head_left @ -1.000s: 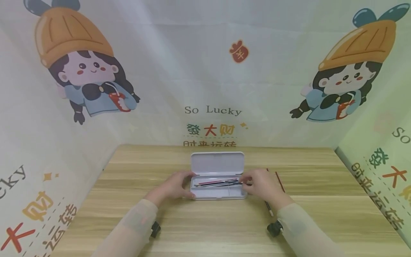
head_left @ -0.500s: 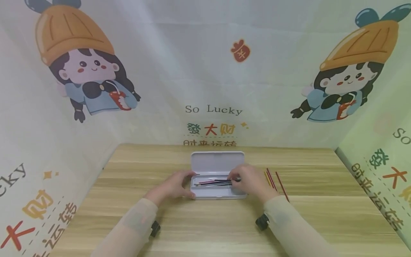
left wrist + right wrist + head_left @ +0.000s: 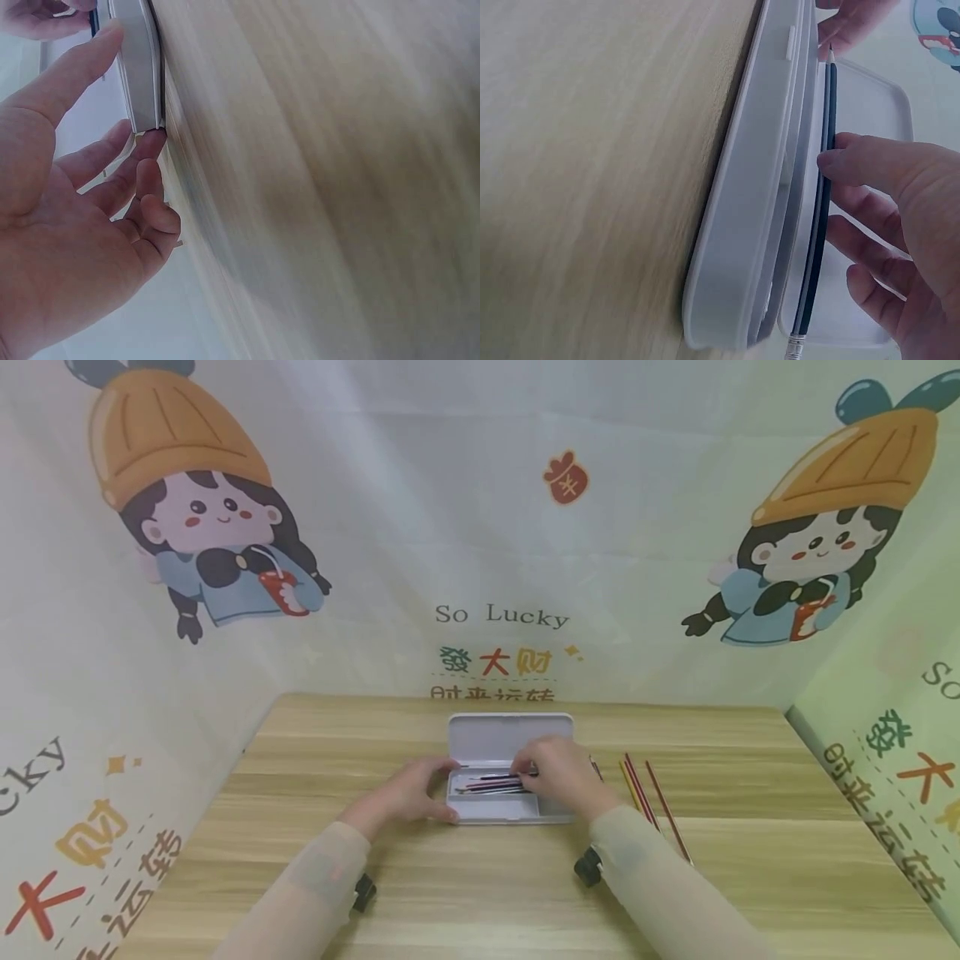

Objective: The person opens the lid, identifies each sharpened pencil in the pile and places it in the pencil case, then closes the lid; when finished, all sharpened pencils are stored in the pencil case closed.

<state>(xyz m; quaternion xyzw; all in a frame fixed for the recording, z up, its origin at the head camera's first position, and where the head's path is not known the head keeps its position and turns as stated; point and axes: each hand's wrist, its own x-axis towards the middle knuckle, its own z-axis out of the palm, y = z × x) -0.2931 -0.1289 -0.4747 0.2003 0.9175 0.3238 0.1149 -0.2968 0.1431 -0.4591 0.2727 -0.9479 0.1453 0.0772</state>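
A white pencil case (image 3: 487, 811) lies with its lid (image 3: 480, 739) raised at the back. My left hand (image 3: 405, 789) grips its left end, thumb at the front edge and fingers at the back. Inside the long rear compartment are several dark and coloured pencils (image 3: 487, 788). My right hand (image 3: 558, 772) is over the right part of the case and covers some of it. Between thumb and fingers it pinches a dark pencil (image 3: 819, 217), tip toward the left hand. The front compartments hold nothing that I can see.
To the right of the case, yellow and red pencils (image 3: 633, 781) and another red pencil (image 3: 666, 802) lie on the wooden table (image 3: 480, 893), partly behind the right forearm. A printed cloth (image 3: 495, 527) hangs at the back and sides.
My right hand has moved left from the case's right end to above the rear compartment, carrying the dark pencil. The left hand keeps its grip on the case.
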